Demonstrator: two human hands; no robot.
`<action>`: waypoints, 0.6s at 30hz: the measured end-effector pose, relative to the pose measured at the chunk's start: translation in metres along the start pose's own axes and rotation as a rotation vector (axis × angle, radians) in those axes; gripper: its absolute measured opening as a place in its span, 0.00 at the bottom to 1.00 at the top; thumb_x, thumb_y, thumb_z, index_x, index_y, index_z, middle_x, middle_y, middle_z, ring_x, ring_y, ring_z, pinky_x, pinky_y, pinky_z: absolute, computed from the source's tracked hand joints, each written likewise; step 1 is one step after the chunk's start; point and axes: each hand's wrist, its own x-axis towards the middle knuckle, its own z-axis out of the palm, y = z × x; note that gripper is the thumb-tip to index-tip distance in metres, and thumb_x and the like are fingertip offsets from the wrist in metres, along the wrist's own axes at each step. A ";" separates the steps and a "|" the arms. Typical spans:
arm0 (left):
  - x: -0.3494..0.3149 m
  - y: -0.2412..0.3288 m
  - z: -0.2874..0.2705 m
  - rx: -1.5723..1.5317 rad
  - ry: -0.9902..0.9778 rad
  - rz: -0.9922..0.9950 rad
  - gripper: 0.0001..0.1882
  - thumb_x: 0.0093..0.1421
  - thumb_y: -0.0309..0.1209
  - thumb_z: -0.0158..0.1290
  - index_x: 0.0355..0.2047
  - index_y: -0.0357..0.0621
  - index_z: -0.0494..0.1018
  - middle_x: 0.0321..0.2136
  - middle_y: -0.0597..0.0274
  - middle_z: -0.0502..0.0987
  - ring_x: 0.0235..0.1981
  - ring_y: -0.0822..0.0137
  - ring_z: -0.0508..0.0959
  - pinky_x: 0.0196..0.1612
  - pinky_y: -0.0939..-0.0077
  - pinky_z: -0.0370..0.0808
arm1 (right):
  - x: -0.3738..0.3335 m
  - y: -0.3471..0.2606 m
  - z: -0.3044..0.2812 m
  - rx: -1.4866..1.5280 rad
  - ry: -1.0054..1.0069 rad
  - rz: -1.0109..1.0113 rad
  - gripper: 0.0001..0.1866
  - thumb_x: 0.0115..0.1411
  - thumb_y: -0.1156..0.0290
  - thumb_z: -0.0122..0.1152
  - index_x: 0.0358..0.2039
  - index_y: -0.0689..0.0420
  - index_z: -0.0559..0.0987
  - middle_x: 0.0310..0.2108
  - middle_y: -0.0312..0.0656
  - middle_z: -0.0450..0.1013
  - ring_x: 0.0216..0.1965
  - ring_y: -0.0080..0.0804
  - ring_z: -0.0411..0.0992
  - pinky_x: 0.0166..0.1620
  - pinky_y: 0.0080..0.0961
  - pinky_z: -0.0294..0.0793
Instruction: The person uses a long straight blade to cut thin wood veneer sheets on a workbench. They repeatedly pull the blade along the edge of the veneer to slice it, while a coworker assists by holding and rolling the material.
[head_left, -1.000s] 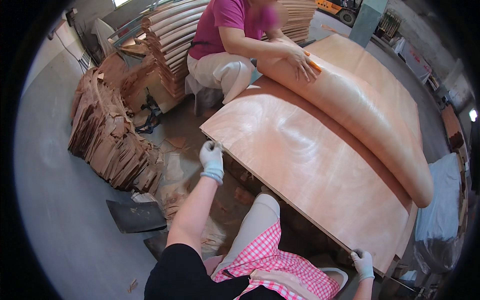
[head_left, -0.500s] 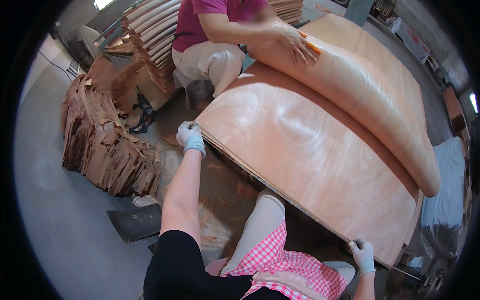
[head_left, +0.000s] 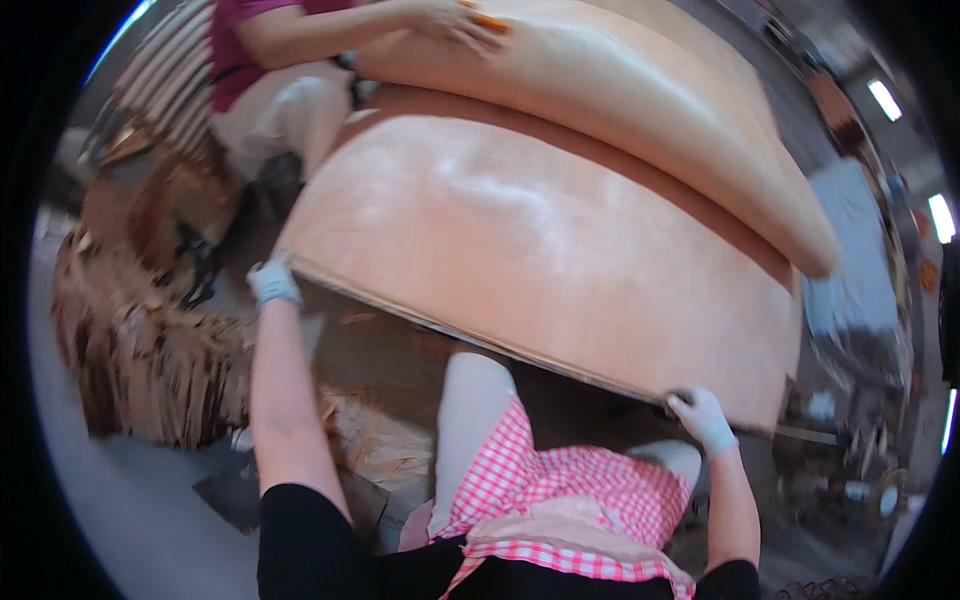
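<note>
While the white-gloved left hand (head_left: 274, 279) curls tightly around the near-left corner of the broad, pale reddish-brown wooden sheet (head_left: 520, 240) and the white-gloved right hand (head_left: 702, 415) pinches its near edge toward the right, the sheet lies ahead, its long edge running between them.

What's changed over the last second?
The view has turned, putting the wooden sheet higher and further left in the picture. The left hand has shifted along its near edge, closer to the left corner. Nothing was let go: the right hand still holds that edge, and the co-worker's hand stays on the curled sheet.
</note>
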 end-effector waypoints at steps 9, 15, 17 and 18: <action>0.048 -0.011 -0.003 -0.012 -0.272 -0.175 0.37 0.55 0.47 0.66 0.55 0.27 0.74 0.56 0.47 0.76 0.51 0.55 0.78 0.56 0.60 0.76 | -0.011 0.075 -0.019 -0.066 0.147 0.269 0.21 0.57 0.53 0.66 0.36 0.61 0.85 0.34 0.57 0.80 0.40 0.51 0.80 0.45 0.41 0.76; 0.000 0.030 -0.004 0.541 0.072 -0.049 0.56 0.45 0.56 0.72 0.61 0.23 0.66 0.61 0.40 0.71 0.57 0.48 0.75 0.62 0.57 0.71 | -0.001 0.084 -0.015 -0.052 0.129 0.391 0.25 0.52 0.47 0.69 0.34 0.60 0.86 0.35 0.56 0.81 0.40 0.51 0.80 0.47 0.42 0.77; -0.018 0.041 0.002 0.746 0.137 -0.061 0.57 0.45 0.63 0.69 0.63 0.30 0.66 0.63 0.40 0.70 0.59 0.46 0.74 0.62 0.53 0.71 | 0.003 0.090 -0.012 -0.015 0.089 0.414 0.26 0.52 0.46 0.69 0.34 0.60 0.86 0.35 0.55 0.81 0.41 0.51 0.80 0.47 0.42 0.78; -0.046 0.049 0.016 0.866 0.226 -0.031 0.56 0.47 0.63 0.66 0.65 0.34 0.64 0.61 0.41 0.71 0.60 0.46 0.74 0.62 0.49 0.70 | 0.001 0.093 -0.011 -0.002 0.070 0.431 0.26 0.52 0.46 0.69 0.34 0.60 0.86 0.36 0.55 0.81 0.41 0.51 0.80 0.47 0.42 0.78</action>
